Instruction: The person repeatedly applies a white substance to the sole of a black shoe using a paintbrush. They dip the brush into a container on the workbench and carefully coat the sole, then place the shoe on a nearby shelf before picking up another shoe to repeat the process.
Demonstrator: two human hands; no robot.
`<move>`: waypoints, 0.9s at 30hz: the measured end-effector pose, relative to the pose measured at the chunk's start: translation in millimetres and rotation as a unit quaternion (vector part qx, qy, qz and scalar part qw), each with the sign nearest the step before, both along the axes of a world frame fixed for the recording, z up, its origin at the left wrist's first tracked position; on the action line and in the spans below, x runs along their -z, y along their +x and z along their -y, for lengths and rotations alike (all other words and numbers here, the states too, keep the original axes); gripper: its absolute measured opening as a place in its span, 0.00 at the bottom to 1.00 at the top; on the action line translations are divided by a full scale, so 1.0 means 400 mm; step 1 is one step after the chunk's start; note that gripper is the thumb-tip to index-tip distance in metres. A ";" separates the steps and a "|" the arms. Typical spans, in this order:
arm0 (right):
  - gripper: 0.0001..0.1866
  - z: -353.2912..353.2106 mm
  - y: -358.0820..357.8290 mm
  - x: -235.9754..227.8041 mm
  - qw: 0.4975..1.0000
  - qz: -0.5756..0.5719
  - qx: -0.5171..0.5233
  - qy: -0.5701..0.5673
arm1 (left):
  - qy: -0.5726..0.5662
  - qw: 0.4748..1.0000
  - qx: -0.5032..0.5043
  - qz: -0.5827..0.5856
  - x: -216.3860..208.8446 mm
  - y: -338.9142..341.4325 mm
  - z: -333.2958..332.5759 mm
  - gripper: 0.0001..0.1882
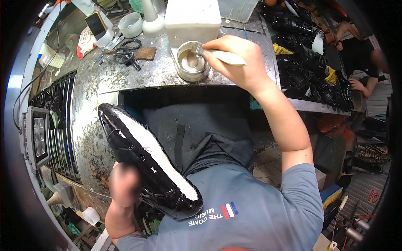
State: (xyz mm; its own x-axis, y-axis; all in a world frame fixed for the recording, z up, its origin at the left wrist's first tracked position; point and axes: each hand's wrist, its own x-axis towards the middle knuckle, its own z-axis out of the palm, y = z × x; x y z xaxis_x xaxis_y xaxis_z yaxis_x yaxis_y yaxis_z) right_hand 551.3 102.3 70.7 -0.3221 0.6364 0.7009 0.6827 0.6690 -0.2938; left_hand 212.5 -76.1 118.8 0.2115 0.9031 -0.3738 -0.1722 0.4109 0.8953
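Glossy black shoe with a long white strip along it (pixel 136 169) slants above our lap, below the worn grey metal table (pixel 157 74). Our left hand (pixel 124 185), blurred, grasps its left side, forearm rising from below, fingers not distinctly visible. Rightward, a round, pale, open-topped container (pixel 192 76) stands on the table. Over its mouth, our right hand's fingers pinch a flat brush with a cream handle (pixel 228 57); that right hand (pixel 243 53) is palm-down, arm reaching forward, elbow bent outward.
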 end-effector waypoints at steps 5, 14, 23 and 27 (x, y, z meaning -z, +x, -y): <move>0.09 0.020 0.013 0.045 0.994 -0.003 0.004 -0.113 | 0.004 1.000 0.009 -0.009 -0.011 0.000 -0.009 0.43; 0.08 0.163 -0.099 -0.099 0.922 -0.186 -0.320 -0.112 | -0.014 0.999 0.035 0.020 -0.011 0.007 -0.016 0.43; 0.06 0.223 -0.145 -0.112 0.890 -0.259 -0.342 -0.153 | -0.021 0.999 0.026 0.018 -0.024 0.033 -0.005 0.43; 0.05 0.253 -0.129 -0.106 0.862 -0.262 -0.381 -0.209 | -0.015 0.999 0.032 -0.006 -0.020 0.007 -0.012 0.42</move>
State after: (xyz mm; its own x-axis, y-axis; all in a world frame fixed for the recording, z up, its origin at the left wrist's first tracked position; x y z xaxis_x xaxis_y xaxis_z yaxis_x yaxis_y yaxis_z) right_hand 499.8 1.2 113.1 -0.4671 0.6126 0.6376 -0.2072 0.6252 -0.7525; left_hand 215.3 -71.2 126.8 0.2637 0.8764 -0.4030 -0.1344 0.4471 0.8843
